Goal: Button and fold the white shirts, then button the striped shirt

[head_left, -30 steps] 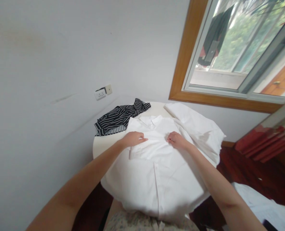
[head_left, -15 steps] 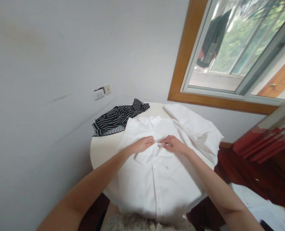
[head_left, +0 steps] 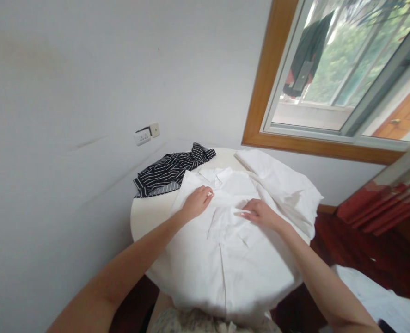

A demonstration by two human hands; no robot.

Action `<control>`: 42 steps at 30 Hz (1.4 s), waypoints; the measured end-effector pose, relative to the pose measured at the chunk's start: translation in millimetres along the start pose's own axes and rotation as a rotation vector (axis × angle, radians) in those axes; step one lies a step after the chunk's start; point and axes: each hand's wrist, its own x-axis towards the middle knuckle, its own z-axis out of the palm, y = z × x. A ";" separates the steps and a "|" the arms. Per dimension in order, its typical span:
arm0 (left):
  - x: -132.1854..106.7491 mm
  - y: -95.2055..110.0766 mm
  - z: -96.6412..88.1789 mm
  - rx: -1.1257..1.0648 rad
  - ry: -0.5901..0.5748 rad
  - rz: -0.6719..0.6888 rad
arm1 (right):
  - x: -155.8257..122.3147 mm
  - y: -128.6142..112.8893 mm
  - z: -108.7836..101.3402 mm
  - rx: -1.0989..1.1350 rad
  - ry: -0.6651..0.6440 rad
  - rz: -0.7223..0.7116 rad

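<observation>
A white collared shirt [head_left: 205,263] lies front side up, spread over a round table and hanging over its near edge. My left hand [head_left: 198,201] is on the upper left of the shirt front, below the collar [head_left: 216,176], its fingers curled together at the cloth. My right hand [head_left: 260,213] pinches a fold of the shirt at mid-chest, thumb and fingers nearly together. Rumpled cloth lies between and below the two hands. Exactly what the left fingertips grip is too small to make out.
Behind the shirt on the left lies a black-and-white striped garment [head_left: 172,169] on the cream table [head_left: 145,219]. Another white garment [head_left: 277,180] covers the right side. A wall socket [head_left: 143,136], a wood-framed window [head_left: 295,145] and a red curtain [head_left: 367,215] surround it. White cloth [head_left: 371,291] sits lower right.
My hands have moved apart from the middle of the shirt front: the left up and leftward, the right a little rightward and down. The cloth between them has shifted and looks flatter.
</observation>
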 end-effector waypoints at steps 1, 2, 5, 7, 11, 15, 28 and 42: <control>4.1 -10.8 -2.8 0.105 0.039 -0.025 | 2.1 -3.2 2.9 -0.021 0.007 0.011; 8.5 -21.4 -6.1 0.204 0.058 -0.060 | 4.8 -6.6 5.5 -0.046 0.012 0.039; 19.5 -48.3 -16.2 0.433 0.061 -0.196 | 15.3 -17.2 10.7 -0.130 -0.002 0.170; 23.4 -60.8 -19.8 0.517 0.095 -0.314 | 23.2 -24.2 12.2 -0.173 -0.035 0.243; 25.4 -72.8 -16.5 0.572 0.153 -0.542 | 36.3 -36.4 15.2 -0.288 -0.119 0.310; 27.2 -76.8 -12.3 0.566 0.034 -0.611 | 40.9 -41.8 19.9 -0.327 -0.168 0.243; 26.4 -122.3 -41.5 0.395 -0.147 -0.551 | 27.7 -23.2 15.6 0.105 0.121 0.038; 49.1 -94.9 -28.3 0.549 -0.021 -0.657 | 31.1 -24.2 25.3 0.200 0.176 0.051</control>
